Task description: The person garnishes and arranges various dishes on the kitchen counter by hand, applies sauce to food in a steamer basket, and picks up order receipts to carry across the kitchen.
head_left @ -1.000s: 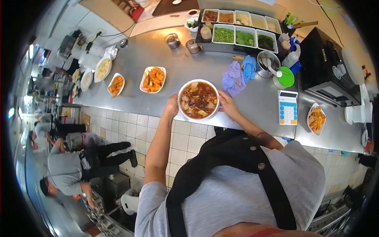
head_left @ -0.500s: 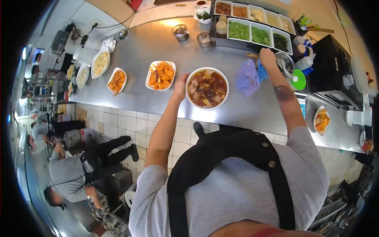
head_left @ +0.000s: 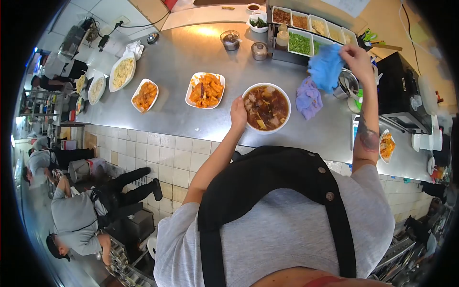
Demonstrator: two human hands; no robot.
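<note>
The left hand (head_left: 239, 113) touches the soup bowl (head_left: 266, 108)'s left rim, its grip unclear; the counter (head_left: 165, 112)'s near edge runs just below. The right hand (head_left: 357, 62) pinches a raised blue cloth (head_left: 326, 68), with a purple cloth (head_left: 310, 99) below. Bare steel spreads beyond the bowl; tiled floor (head_left: 160, 155) lies beneath the left forearm

Warm counter glare, dark curved fisheye edges
</note>
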